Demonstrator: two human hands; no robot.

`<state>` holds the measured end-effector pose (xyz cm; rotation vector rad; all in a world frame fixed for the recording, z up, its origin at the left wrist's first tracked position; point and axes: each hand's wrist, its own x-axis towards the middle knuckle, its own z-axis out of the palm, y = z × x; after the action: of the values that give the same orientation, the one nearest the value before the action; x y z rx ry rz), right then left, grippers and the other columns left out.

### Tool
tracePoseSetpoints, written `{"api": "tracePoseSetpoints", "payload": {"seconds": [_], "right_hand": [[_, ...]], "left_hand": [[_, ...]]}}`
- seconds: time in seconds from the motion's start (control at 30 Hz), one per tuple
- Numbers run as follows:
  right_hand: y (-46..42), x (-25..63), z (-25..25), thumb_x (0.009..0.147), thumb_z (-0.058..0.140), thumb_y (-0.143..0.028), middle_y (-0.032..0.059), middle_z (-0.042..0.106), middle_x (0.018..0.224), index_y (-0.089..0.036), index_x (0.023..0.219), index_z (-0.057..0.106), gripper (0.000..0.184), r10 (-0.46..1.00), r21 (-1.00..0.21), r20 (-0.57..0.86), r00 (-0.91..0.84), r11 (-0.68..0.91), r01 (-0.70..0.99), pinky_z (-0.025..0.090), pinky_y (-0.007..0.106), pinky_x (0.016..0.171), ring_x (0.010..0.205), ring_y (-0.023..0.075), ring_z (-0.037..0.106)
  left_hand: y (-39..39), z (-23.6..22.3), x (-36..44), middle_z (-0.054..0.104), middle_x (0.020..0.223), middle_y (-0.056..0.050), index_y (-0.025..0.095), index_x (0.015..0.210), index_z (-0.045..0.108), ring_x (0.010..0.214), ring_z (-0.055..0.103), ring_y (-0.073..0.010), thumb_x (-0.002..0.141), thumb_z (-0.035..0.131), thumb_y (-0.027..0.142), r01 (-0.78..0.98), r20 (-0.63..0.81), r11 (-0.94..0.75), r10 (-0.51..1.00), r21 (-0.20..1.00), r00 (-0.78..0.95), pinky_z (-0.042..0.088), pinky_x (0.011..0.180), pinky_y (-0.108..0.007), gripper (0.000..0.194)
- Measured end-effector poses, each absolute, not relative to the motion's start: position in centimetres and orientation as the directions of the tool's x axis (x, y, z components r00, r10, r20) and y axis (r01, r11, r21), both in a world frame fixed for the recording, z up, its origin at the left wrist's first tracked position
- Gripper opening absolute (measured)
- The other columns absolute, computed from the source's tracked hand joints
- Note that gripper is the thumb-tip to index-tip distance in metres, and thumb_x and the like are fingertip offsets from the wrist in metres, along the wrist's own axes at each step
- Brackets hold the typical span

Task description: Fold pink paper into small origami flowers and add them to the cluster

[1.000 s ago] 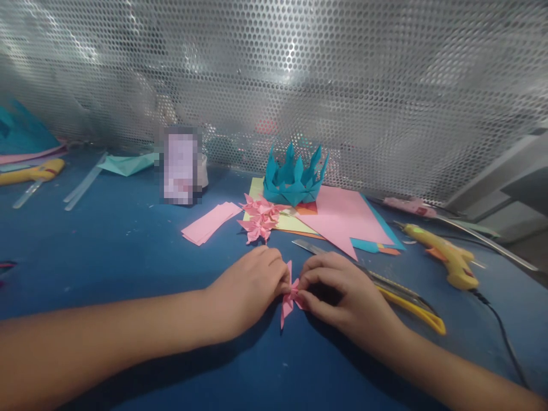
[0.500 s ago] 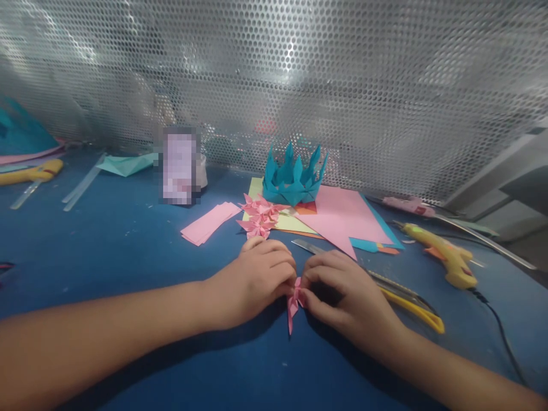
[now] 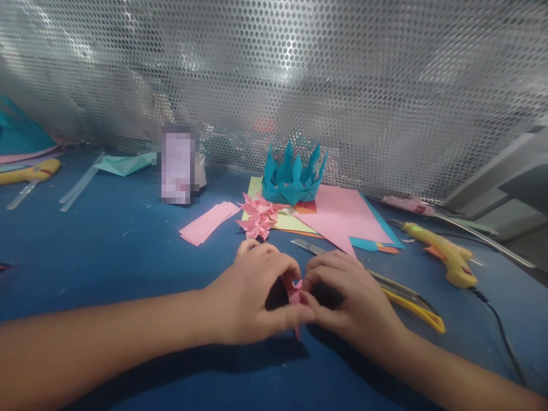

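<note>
Between my two hands is a small pink origami flower (image 3: 295,294), partly covered by fingers. My left hand (image 3: 261,291) closes around it from the left, its thumb across the lower petal and its fingers behind. From the right, my right hand (image 3: 349,291) pinches the flower's edge between thumb and forefinger. Just beyond my left hand lie several finished pink paper flowers (image 3: 259,216). A stack of pink paper strips (image 3: 209,222) is to their left. A cutter with a yellow handle (image 3: 415,311) lies partly behind my right hand, its blade showing beyond the fingers.
A teal paper crown (image 3: 293,180) stands on coloured paper sheets (image 3: 342,211) near the perforated metal wall (image 3: 240,85). A yellow glue gun (image 3: 445,251) with a cord lies at right. A pixelated phone-like object (image 3: 177,168) stands back left, near clear glue sticks (image 3: 81,182).
My left thumb has moved down and across the front of the flower, and the left hand has arched more open around it. My right hand keeps its pinch nearly in place.
</note>
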<state>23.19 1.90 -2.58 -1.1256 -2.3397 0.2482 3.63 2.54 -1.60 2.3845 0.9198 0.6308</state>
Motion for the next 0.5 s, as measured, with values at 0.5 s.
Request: {"api": "tracePoseSetpoints", "payload": {"seconds": [0.5], "right_hand": [[1.9,22.9,-2.9,0.072,0.06,-0.014,0.0001,0.061,0.07,-0.02,0.067,0.058,0.009,0.773,-0.427,0.355,-0.526,0.634,0.644,0.039,0.032,0.066,0.069,0.0168,0.053]], "left_hand": [[2.2,-2.7,3.9,0.061,0.084,0.001,0.02,0.087,0.048,0.083,0.051,-0.017,0.077,0.052,0.017,0.507,0.246,-0.63,0.737,0.589,0.63,0.03,0.082,-0.037,0.012]]}}
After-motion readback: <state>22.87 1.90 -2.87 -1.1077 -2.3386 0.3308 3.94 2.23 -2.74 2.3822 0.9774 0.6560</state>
